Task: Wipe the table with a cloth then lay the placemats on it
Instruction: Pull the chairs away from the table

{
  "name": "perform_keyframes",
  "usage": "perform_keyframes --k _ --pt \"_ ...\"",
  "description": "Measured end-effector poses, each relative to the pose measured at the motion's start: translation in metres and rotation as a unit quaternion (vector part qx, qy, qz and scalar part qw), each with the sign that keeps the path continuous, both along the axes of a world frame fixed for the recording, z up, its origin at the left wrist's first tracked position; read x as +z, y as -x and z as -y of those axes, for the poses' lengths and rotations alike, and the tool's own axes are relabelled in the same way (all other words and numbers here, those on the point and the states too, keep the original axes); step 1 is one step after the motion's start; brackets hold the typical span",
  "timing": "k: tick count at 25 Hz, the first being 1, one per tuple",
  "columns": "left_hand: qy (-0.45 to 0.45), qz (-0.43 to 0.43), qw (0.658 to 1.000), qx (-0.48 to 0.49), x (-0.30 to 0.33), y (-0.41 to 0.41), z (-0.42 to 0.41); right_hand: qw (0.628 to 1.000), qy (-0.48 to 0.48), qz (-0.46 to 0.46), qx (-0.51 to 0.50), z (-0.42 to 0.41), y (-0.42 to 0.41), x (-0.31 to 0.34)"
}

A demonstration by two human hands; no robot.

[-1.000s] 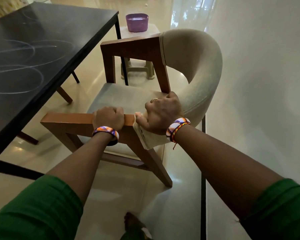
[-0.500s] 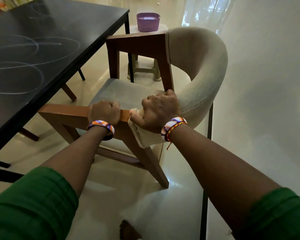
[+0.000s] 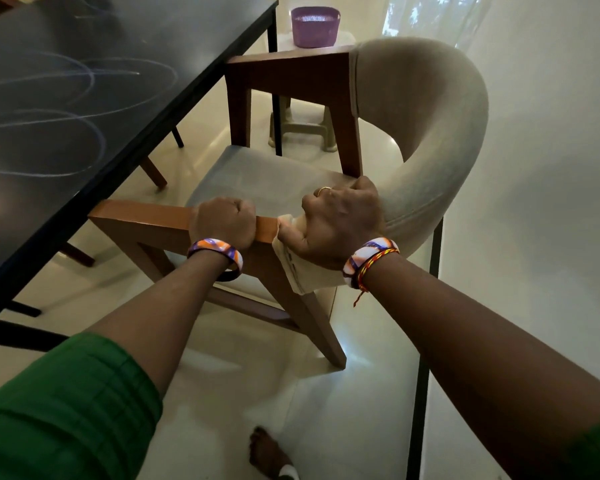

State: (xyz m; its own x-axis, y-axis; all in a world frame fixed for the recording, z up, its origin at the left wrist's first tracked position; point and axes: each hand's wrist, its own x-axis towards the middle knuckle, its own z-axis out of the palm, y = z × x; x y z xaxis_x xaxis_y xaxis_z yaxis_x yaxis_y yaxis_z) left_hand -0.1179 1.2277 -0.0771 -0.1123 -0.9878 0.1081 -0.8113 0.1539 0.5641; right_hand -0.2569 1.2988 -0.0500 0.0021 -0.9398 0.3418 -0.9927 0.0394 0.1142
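Note:
A black table (image 3: 84, 109) fills the upper left, its top streaked with pale looping smears. Beside it stands a wooden armchair (image 3: 291, 77) with a beige padded back and grey seat. My left hand (image 3: 222, 221) is closed around the chair's near wooden armrest. My right hand (image 3: 340, 223) grips the same armrest where the beige padding begins, and a pale cloth (image 3: 302, 275) hangs down under that hand. No placemats are in view.
A purple basket (image 3: 315, 26) sits on a pale plastic stool (image 3: 302, 129) behind the chair. A white wall runs along the right. A thin black frame (image 3: 421, 375) stands by the wall. My bare foot (image 3: 267, 452) is on the glossy cream floor.
The chair has shifted toward the table, its near armrest now reaching under the table edge. Both hands have kept their grip on the armrest.

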Motion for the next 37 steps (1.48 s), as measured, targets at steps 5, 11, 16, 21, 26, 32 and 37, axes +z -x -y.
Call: perform_keyframes --k 5,11,16,21,26,32,37 --pt "-0.015 0.001 1.000 -0.011 0.004 -0.013 0.017 0.999 0.026 0.019 -0.013 0.014 -0.017 0.001" --pt "-0.025 0.010 1.000 -0.004 0.004 -0.015 0.035 0.998 0.053 0.025 -0.022 0.030 -0.020 0.001" --pt "-0.054 0.044 0.997 -0.035 0.014 -0.013 0.030 1.000 0.008 0.025 0.000 0.026 -0.018 0.003" --pt "-0.104 0.057 0.991 -0.068 0.024 -0.016 0.030 1.000 -0.016 0.024 -0.004 0.021 -0.016 0.009" --pt "-0.159 0.100 0.976 -0.112 0.023 -0.021 0.042 0.995 -0.086 0.012 0.052 0.020 -0.003 0.019" --pt "-0.265 0.031 0.924 -0.273 0.061 0.023 0.036 0.997 -0.039 0.063 -0.012 0.008 0.086 0.039" --pt "-0.266 0.058 0.881 -0.388 0.097 0.109 0.016 0.957 -0.071 0.233 -0.159 0.028 0.144 0.052"
